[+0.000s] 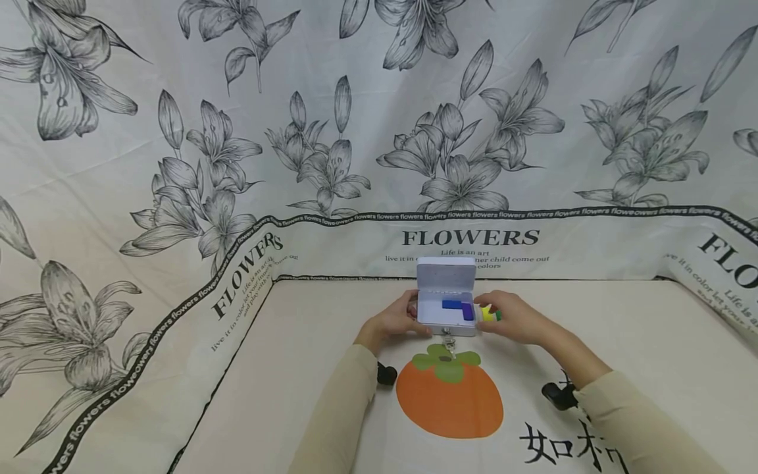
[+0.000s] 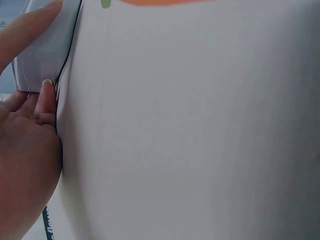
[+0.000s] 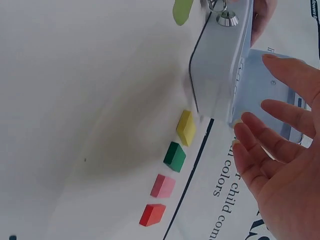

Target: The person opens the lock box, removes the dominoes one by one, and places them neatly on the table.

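A small white box (image 1: 445, 330) stands on the table with its lid (image 1: 445, 273) raised. Inside lie a blue block (image 1: 452, 304) and a purple block (image 1: 468, 311). My left hand (image 1: 391, 322) grips the box's left end, thumb along the front and fingers round the side. At the right end is my right hand (image 1: 516, 319), its fingers spread and holding nothing in the right wrist view. Beside the box, in a row, lie a yellow block (image 3: 186, 128), a green block (image 3: 174, 157), a pink block (image 3: 163, 186) and a red block (image 3: 152, 215).
Keys (image 1: 450, 343) hang from the lock (image 3: 227, 19) on the box's front. The tablecloth bears a printed orange persimmon (image 1: 450, 401) and black characters (image 1: 547, 442). A flower-printed curtain (image 1: 331, 243) rises behind and at the sides.
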`<state>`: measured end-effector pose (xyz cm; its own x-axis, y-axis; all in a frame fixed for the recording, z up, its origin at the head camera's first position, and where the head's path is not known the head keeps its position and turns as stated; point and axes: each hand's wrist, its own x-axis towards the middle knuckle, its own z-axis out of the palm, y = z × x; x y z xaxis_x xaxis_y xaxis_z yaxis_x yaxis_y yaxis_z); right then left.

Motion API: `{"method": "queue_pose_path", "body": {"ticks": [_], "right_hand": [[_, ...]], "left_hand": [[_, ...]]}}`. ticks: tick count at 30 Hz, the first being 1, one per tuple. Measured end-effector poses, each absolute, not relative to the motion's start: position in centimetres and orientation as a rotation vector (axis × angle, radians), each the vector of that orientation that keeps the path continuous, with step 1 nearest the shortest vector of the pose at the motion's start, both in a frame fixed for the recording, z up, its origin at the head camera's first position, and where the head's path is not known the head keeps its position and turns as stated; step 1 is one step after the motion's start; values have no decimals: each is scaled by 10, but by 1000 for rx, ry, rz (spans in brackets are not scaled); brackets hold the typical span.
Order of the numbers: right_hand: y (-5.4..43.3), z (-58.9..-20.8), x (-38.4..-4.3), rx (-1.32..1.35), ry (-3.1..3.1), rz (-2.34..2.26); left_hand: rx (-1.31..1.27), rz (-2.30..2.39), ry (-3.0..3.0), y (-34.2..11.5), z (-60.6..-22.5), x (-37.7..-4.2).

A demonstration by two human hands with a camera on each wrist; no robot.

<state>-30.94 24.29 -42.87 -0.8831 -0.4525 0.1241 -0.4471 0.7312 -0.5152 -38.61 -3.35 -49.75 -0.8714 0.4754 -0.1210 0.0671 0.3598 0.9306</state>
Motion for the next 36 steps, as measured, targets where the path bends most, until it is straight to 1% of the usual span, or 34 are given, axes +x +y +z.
{"method": "queue_pose_path", "body": {"ticks": [11,17,22,36], "right_hand": [[224,-432,-320,-745,2874,-884],[214,-435,-326,-842,2888,-898],[206,-438,-334,-841,2873,-891],[191,-444,-348,-841,2972,-734]], "left_hand": [[480,1528,2258,-33,-496,-384],[477,1517,2263,-33,-497,-384],[490,1528,2254,-34,-497,-384],[489,1522,2253,-35,-492,-381]]}}
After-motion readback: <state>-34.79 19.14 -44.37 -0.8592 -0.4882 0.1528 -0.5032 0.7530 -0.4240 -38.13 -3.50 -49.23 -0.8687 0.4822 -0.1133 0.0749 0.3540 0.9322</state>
